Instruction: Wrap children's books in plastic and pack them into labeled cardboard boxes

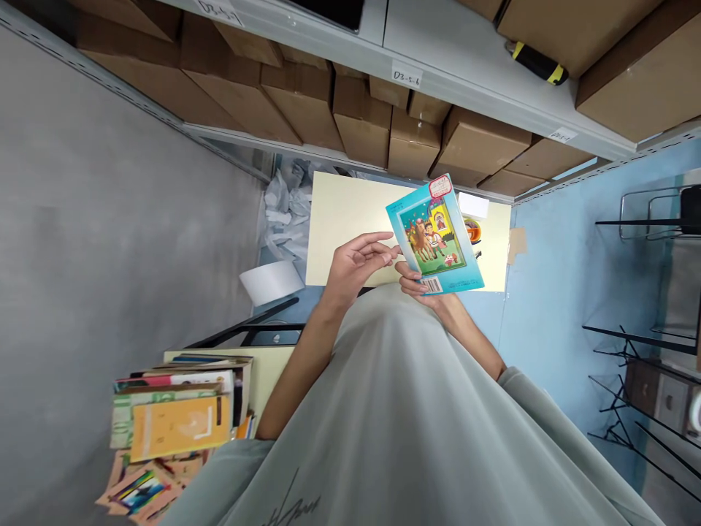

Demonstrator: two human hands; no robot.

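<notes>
Head view: I see the right hand point(410, 282) clasping a blue book point(437, 237) just right of the loosely open left hand point(355, 261).

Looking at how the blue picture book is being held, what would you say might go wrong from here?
The book might slip or tip, since the right hand grips it only near its lower left corner.
If lowered carelessly, it could knock the orange round item partly hidden behind it on the table.
The uneven book stack sits near the left arm, which could brush it.
</notes>
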